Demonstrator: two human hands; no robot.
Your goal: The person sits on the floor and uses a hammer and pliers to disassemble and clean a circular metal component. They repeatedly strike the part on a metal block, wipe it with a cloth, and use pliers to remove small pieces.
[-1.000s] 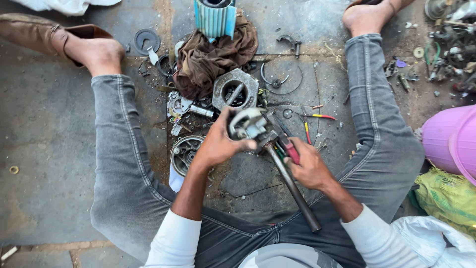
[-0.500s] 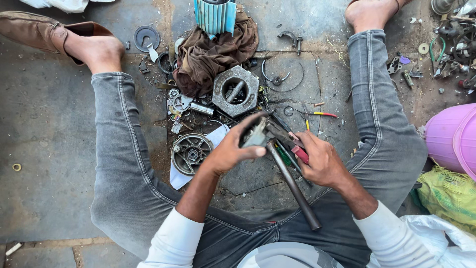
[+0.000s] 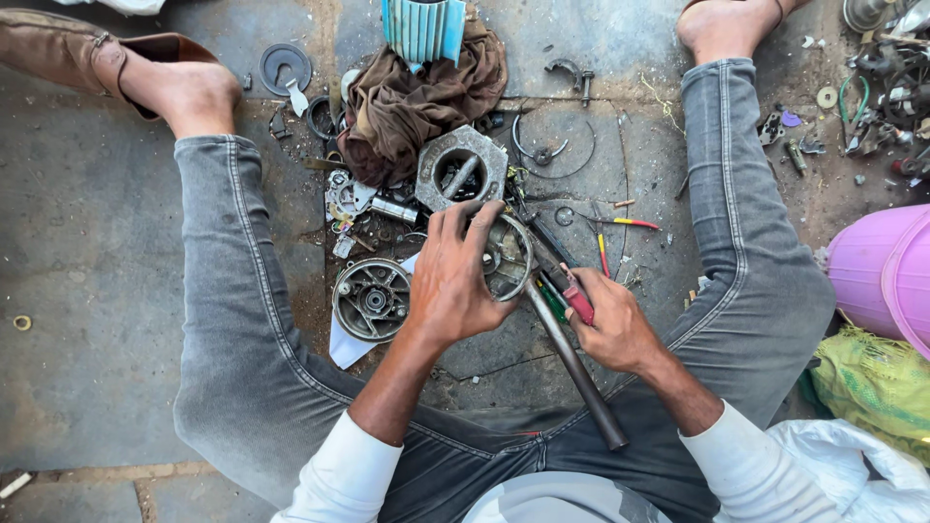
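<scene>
I sit on the ground with my legs spread. My left hand (image 3: 453, 276) grips a round metal housing (image 3: 508, 257) fixed to the end of a long steel tube (image 3: 579, 373) that slants down toward my lap. My right hand (image 3: 612, 324) holds a red-handled tool (image 3: 572, 293) against the tube just below the housing. Between my legs lie a square metal casing (image 3: 462, 167), a round finned cover (image 3: 370, 298) and several small parts.
A brown rag (image 3: 412, 102) and a light blue ribbed cylinder (image 3: 423, 27) lie at the top. A wire ring (image 3: 554, 143) and small screwdrivers (image 3: 620, 225) sit on the right. A purple tub (image 3: 882, 271) and green bag (image 3: 877, 383) are at far right.
My left hand has turned the round housing and now covers it from the left. My right hand has slid up the tube with the red-handled tool.
</scene>
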